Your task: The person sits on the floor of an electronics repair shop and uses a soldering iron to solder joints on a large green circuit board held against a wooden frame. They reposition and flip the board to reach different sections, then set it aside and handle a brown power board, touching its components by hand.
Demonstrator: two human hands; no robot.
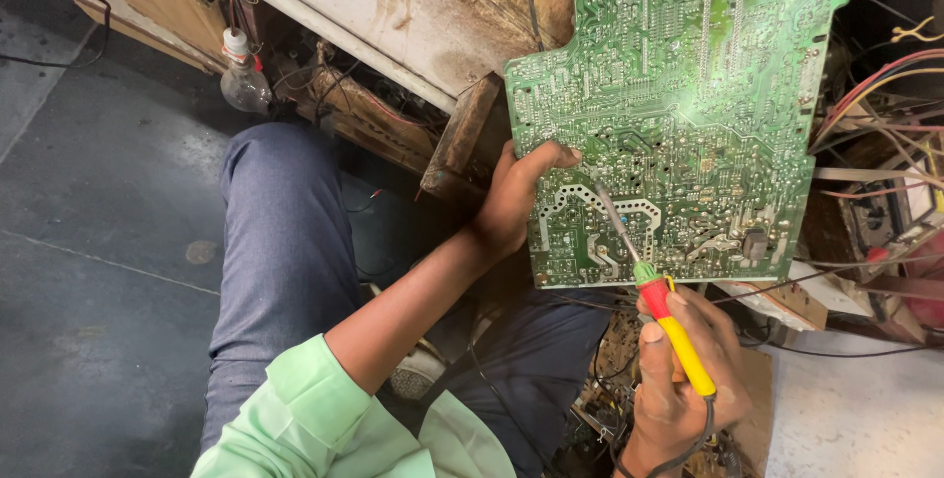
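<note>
Entry, left to right.

Floor [98, 271]: dark grey, bare in the left part of the view. A small clear bulb-shaped bottle [243, 80] is lying near the upper left, beside a worn wooden frame [364, 6].

Trouser leg [280, 242] and pale green sleeve [295, 419]: the person's own, running up the middle.

Left hand [516, 198]: being held closed on the left edge of the circuit board [678, 94], thumb laid over the solder side, the other fingers being hidden behind the board.

Circuit board: green, large, being held upright with the solder side turned toward the camera; its top edge is being cut off by the frame.

Soldering iron [661, 311]: yellow and red handle with a green collar, being gripped pen-fashion by the right hand [678, 370], fingers wrapped round the handle. Its long axis is running from lower right up to upper left; the metal tip [605, 205] is being held against the lower part of the board, up and left of the right hand, just beside the left thumb. Whether the tip is actually touching a joint cannot be told.

Loose wires [875, 94]: red, yellow and white, tangled at the right edge, partly cut off. The clutter under the board is too dark to make out.
</note>
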